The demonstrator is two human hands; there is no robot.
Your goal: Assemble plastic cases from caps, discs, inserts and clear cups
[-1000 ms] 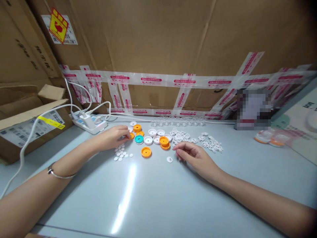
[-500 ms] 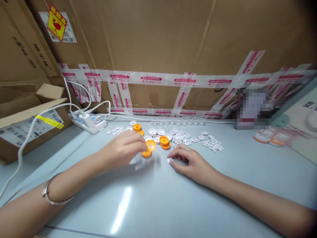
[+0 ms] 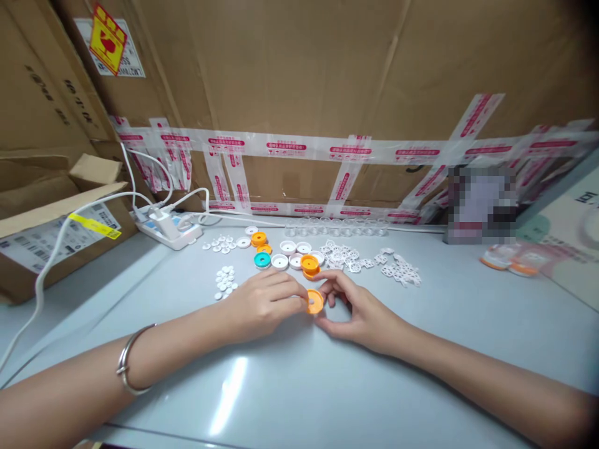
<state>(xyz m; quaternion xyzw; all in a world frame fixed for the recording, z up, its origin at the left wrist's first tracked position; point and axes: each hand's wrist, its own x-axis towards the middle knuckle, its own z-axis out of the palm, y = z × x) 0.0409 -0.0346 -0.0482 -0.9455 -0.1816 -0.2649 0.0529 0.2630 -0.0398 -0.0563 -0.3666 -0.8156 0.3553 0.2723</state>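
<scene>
The left hand (image 3: 269,304) is pinching one holed orange cap (image 3: 316,302) in nearly closed fingertips; the right hand (image 3: 367,313) is curving half-open at its three-o'clock edge, contact unclear. One teal cap (image 3: 262,260) is lying toward ten o'clock.

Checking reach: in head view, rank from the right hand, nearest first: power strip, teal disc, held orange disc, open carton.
1. Held orange disc: by the right hand
2. Teal disc: left, beyond the left hand
3. Power strip: farther left
4. Open carton: far left
</scene>
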